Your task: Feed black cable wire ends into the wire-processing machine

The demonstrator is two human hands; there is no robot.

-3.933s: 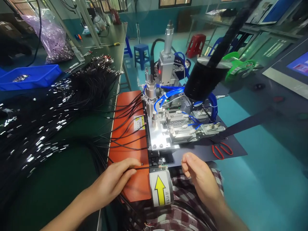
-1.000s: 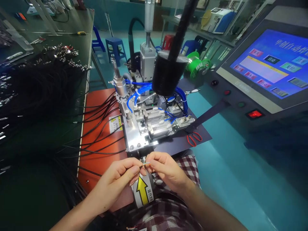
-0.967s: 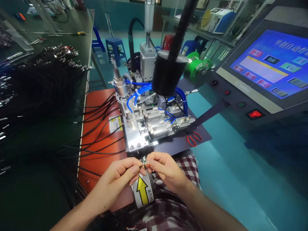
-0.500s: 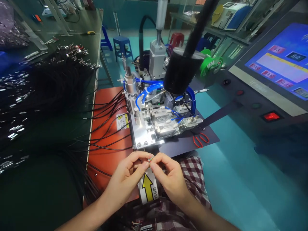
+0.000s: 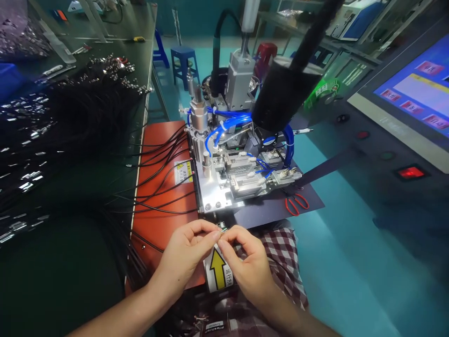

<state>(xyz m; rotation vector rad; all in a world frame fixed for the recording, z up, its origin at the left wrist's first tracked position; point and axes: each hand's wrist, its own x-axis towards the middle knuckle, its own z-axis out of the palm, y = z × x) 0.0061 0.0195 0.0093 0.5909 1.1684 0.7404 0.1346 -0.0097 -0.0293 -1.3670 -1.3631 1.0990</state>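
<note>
Hands [image 5: 189, 245] [image 5: 250, 264], apart earlier, now meet, both pinching thin coloured wires [image 5: 223, 230].

Both hands [image 5: 218, 255] pinching, fingertips close

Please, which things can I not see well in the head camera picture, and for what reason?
All in the head view:
- Thin wires: too small to count, partly covered by the left hand and right hand.
- Screen: cut off by right edge, labels blurred.
- Blue bin: cut off by left edge.
- Green spool: blurred, partly behind the black cylinder.
</note>
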